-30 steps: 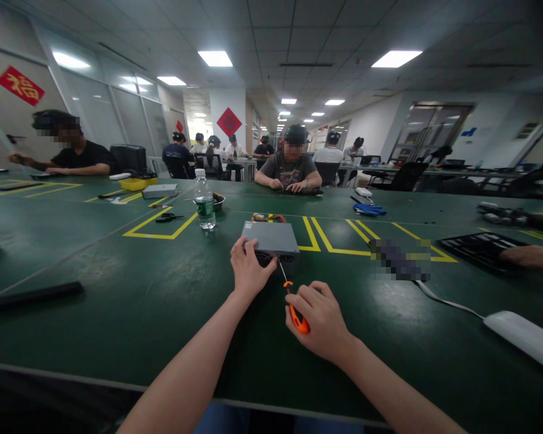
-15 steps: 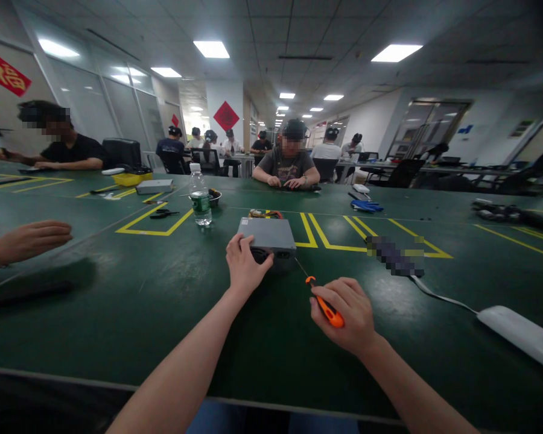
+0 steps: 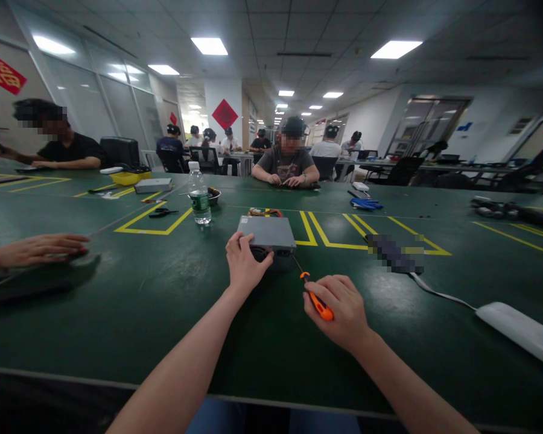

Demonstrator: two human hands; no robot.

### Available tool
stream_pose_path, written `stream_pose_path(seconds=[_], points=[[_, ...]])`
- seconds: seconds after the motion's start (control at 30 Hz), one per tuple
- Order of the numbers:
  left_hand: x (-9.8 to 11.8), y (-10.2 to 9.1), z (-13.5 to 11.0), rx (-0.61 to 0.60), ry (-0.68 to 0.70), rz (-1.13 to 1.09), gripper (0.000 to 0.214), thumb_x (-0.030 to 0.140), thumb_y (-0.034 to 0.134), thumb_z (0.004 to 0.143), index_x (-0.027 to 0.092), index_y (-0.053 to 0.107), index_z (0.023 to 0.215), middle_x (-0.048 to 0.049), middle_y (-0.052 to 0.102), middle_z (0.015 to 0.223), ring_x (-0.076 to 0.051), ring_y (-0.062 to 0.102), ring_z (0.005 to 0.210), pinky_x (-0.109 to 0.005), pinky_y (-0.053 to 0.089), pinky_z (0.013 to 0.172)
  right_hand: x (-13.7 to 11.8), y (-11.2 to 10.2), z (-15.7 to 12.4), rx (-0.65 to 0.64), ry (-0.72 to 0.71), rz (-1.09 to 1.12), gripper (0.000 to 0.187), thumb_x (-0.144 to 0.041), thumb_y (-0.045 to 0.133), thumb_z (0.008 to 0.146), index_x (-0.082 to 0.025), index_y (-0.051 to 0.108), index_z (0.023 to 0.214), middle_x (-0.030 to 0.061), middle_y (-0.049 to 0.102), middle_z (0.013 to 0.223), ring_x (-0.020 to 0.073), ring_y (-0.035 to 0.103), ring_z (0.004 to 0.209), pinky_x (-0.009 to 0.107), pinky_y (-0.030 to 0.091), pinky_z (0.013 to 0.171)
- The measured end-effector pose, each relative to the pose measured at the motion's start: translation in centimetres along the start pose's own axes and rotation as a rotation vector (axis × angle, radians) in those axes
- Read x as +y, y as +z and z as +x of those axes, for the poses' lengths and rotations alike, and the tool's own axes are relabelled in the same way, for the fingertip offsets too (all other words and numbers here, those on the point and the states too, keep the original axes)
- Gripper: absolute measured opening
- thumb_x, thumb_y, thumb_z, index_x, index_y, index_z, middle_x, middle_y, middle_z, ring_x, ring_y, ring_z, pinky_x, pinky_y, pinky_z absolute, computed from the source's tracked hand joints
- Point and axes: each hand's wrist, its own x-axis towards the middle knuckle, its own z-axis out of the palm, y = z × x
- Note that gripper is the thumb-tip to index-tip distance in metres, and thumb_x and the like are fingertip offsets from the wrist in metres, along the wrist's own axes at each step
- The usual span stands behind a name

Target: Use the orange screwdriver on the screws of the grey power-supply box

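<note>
A grey metal computer power supply rests on the green table, its coloured wires at the far side. My left hand grips its near left part, thumb on the front face and fingers on the top and left edge. In my right hand is a screwdriver with an orange and black handle, the fingers closed around it. Its thin shaft points up and left to the front right corner of the power supply. Whether the tip touches the case or a screw, I cannot tell.
A water bottle stands beyond my left hand, a bowl behind it. A co-worker's hand lies at the left. To the right are a blurred dark object and a white power strip with its cable. Another person sits opposite.
My right hand and the screwdriver have shifted slightly left, toward the power supply. My left hand keeps its hold. The co-worker's hand at the left has reached further right and down onto the table.
</note>
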Motion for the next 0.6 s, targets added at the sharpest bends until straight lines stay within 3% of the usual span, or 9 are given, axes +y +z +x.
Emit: stream_pose_path(seconds=[0.2, 0.4, 0.6], points=[[0.01, -0.13, 0.06, -0.011, 0.005, 0.011, 0.054, 0.04, 0.066, 0.063, 0.02, 0.041, 0.107, -0.0105, 0.034, 0.12, -0.03, 0.034, 0.116, -0.049, 0.034, 0.093, -0.42, 0.14, -0.08, -0.007, 0.029, -0.001, 0.012, -0.021, 0.053, 0.078, -0.015, 0.052, 0.09, 0.0014, 0.057, 0.069, 0.0118, 0.052, 0.06, 0.028, 0.039, 0.063], [0.17, -0.27, 0.06, -0.018, -0.015, -0.031, 0.054, 0.039, 0.067, 0.063, 0.021, 0.041, 0.106, -0.0094, 0.034, 0.118, -0.029, 0.036, 0.116, -0.05, 0.035, 0.092, -0.87, -0.25, 0.1, -0.054, 0.069, -0.007, 0.004, -0.019, 0.051, 0.076, -0.018, 0.054, 0.077, 0.0013, 0.054, 0.07, 0.0133, 0.052, 0.065, 0.03, 0.039, 0.067], [0.14, -0.29, 0.08, -0.024, -0.025, -0.053, 0.053, 0.039, 0.067, 0.063, 0.022, 0.041, 0.106, -0.0086, 0.033, 0.119, -0.03, 0.037, 0.116, -0.05, 0.037, 0.091, -0.69, -0.26, -0.04, -0.013, 0.118, -0.018, 0.013, -0.026, 0.053, 0.078, -0.017, 0.054, 0.087, 0.0017, 0.059, 0.07, 0.0126, 0.053, 0.061, 0.028, 0.04, 0.063]])
